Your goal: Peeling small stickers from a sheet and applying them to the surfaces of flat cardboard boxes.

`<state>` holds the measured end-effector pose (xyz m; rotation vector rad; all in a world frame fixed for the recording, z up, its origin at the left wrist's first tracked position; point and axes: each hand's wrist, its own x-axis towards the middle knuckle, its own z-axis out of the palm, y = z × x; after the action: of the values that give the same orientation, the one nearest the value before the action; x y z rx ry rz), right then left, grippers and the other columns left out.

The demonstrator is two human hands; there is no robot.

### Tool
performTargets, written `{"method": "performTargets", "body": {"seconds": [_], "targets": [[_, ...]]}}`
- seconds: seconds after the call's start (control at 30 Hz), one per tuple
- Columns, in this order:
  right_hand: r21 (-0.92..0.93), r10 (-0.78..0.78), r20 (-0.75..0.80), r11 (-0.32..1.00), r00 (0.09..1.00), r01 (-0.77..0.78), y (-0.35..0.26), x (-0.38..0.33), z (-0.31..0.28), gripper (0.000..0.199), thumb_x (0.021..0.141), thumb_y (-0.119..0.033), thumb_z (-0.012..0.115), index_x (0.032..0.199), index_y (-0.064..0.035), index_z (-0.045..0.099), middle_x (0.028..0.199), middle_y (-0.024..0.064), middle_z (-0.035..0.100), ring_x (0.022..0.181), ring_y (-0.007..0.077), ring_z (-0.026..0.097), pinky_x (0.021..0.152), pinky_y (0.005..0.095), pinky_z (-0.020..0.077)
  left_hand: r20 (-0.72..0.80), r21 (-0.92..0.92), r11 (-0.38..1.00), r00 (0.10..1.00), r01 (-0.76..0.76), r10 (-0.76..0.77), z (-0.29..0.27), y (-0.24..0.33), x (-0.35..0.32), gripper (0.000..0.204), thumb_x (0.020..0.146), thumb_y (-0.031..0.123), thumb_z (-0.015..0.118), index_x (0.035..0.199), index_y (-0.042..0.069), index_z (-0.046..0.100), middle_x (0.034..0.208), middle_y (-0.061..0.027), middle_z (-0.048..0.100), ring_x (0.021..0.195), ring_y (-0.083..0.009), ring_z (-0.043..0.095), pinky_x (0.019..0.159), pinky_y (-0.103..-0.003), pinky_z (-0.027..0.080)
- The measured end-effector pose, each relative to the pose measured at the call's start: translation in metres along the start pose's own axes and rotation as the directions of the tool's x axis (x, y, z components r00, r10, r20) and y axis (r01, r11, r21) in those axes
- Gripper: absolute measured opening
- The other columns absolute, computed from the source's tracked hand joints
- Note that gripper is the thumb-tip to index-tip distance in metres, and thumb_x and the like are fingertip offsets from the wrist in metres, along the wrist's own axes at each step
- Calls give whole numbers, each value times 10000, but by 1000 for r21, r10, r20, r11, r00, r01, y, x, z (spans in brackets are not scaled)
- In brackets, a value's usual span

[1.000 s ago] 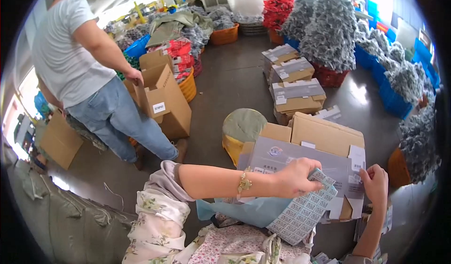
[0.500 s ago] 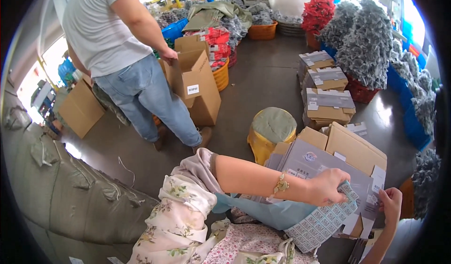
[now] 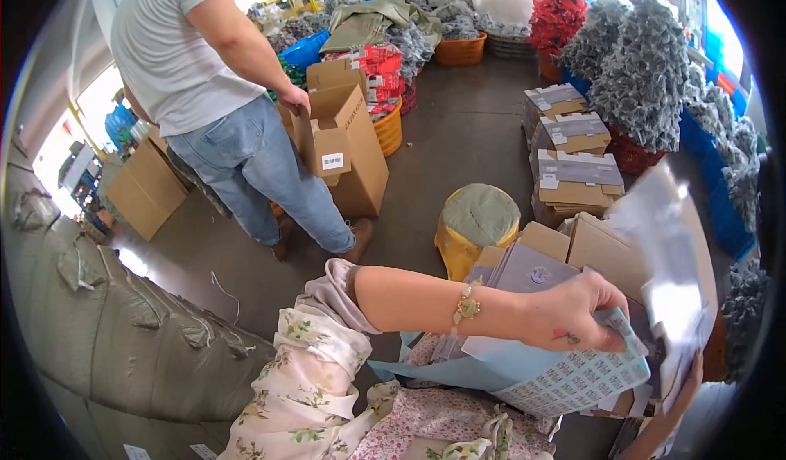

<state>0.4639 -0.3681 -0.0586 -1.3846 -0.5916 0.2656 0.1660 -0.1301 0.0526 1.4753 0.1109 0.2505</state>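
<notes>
My left hand (image 3: 583, 313) reaches across to the right, its fingers closed on a sheet of small printed labels (image 3: 577, 382) with light-blue backing. The sheet droops toward my lap. Below it and to its right lies a stack of flattened grey-and-brown cartons (image 3: 532, 268). At the far right, one flat carton (image 3: 684, 296) stands tilted up, blurred by motion and bright with glare. My right hand (image 3: 694, 376) is at its lower right edge, closed around it; most of the fingers are hidden behind the cardboard.
A person (image 3: 237, 124) at left holds an open brown box (image 3: 360, 157). A yellow stool (image 3: 479, 223) stands ahead. Further stacks of flat cartons (image 3: 581, 169) sit on the floor beside grey bundles (image 3: 639, 75). A padded dark-green cover (image 3: 147, 345) lies along the left.
My right hand has lifted the top flat carton, which now tilts up at the right. My left hand has moved slightly right with the label sheet.
</notes>
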Motion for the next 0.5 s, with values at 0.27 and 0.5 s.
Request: {"method": "performTargets", "body": {"seconds": [0.27,0.5], "targets": [[69,558,135,819,819,-570,278,47,-206,421,926,-213,532,1283,8,508,1166,101,604,1053,204,580,927,311,455,-167,16,999,985,-49,51,-8,-27,17,147,825,95,703,904,8,615,708,20,592,649,-17,492,542,-213,379],[22,246,-150,969,957,-246,26,23,13,346,911,-150,604,1228,-15,569,1009,13,604,833,82,555,723,211,432,-213,136,967,960,216,-185,-11,-15,25,101,862,99,669,889,14,621,717,52,569,625,-2,473,524,-197,349]]}}
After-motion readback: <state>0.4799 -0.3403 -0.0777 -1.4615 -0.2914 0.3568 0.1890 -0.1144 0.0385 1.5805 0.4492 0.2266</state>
